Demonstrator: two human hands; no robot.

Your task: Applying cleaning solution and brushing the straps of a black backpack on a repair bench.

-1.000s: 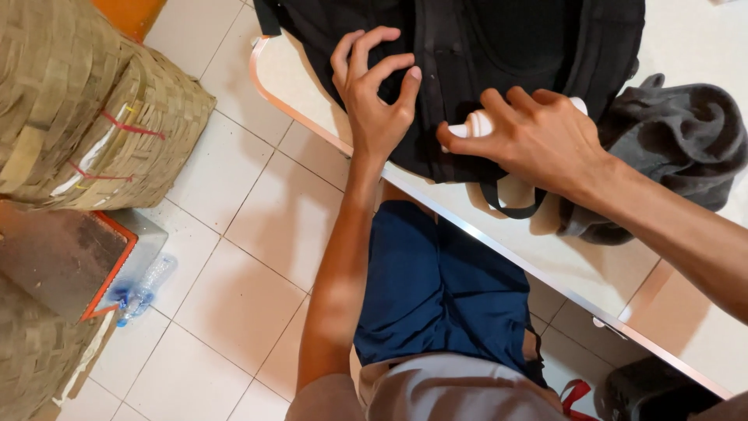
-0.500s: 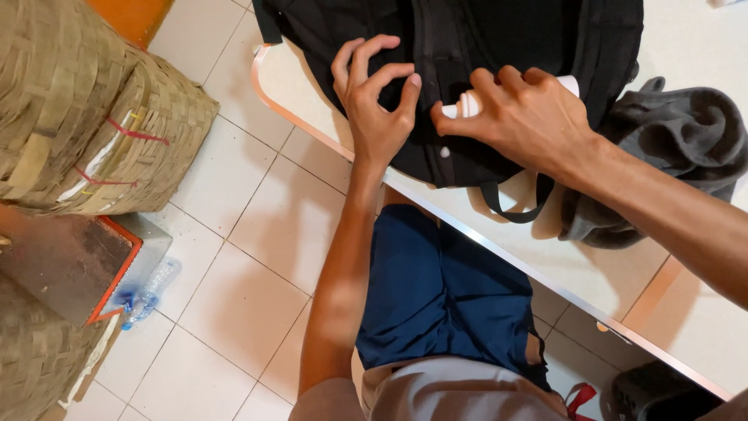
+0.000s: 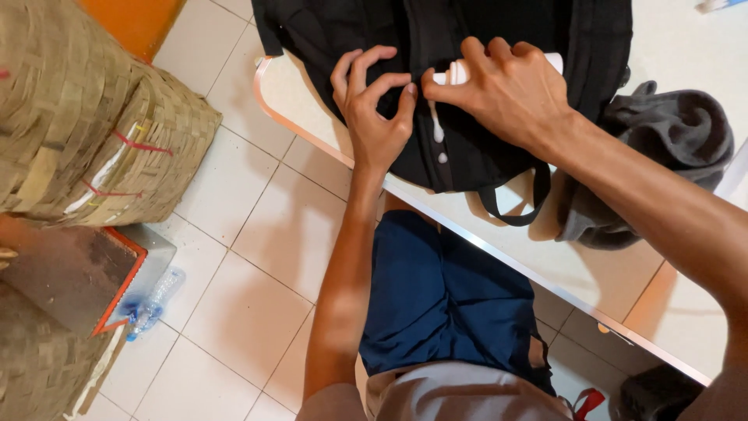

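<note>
A black backpack (image 3: 467,31) lies on a pale table (image 3: 600,273) in front of me. My right hand (image 3: 506,90) is closed around a small white bottle (image 3: 456,72), its nozzle pointing left, and a streak of white liquid (image 3: 438,132) runs down the bag's fabric below it. My left hand (image 3: 374,105) rests on the backpack just left of the nozzle, fingers curled and thumb touching the fabric, holding nothing. Most of the bottle is hidden inside my right fist.
A dark grey cloth (image 3: 662,148) is bunched on the table to the right of the bag. Woven baskets (image 3: 86,117) stand on the white tiled floor at left, with a crushed plastic bottle (image 3: 152,304) beside them. My blue shorts (image 3: 444,304) show under the table edge.
My right hand slid left across the bag with the white bottle, closer to my left hand, and white liquid now marks the fabric. The left hand's fingers curled in.
</note>
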